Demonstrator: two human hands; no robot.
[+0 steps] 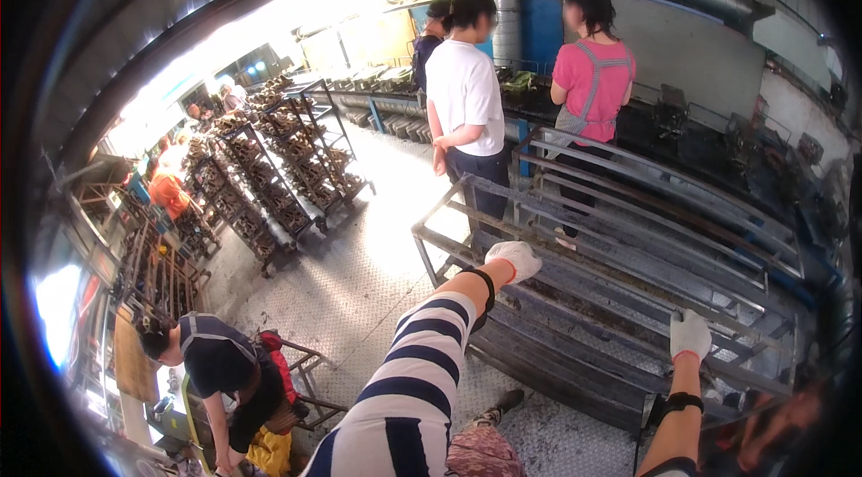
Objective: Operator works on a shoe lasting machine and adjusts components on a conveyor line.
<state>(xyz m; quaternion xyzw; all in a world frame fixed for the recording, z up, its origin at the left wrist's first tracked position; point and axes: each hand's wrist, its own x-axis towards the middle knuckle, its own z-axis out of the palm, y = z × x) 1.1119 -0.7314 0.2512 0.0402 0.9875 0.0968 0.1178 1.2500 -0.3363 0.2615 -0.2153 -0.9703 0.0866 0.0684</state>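
A long grey metal rack (pixel 597 282) with several parallel bars stands right in front of me. My left hand (pixel 514 261), in a white knit glove, is closed on one of its bars toward the left end. Farther right along the rack, my right hand (pixel 690 335) in a matching glove is also closed on a bar. The fingertips of both hands are hidden on the far side of the bars. Dark bands circle both of my wrists.
Beyond the rack stand a person in a white shirt (pixel 467 91) and one in a pink shirt (pixel 594 86), beside a long workbench. Loaded shelf carts (pixel 301 158) stand at the back left. At lower left a person in a dark top (pixel 220 360) bends over. Patterned metal plate (pixel 359 248) covers the floor.
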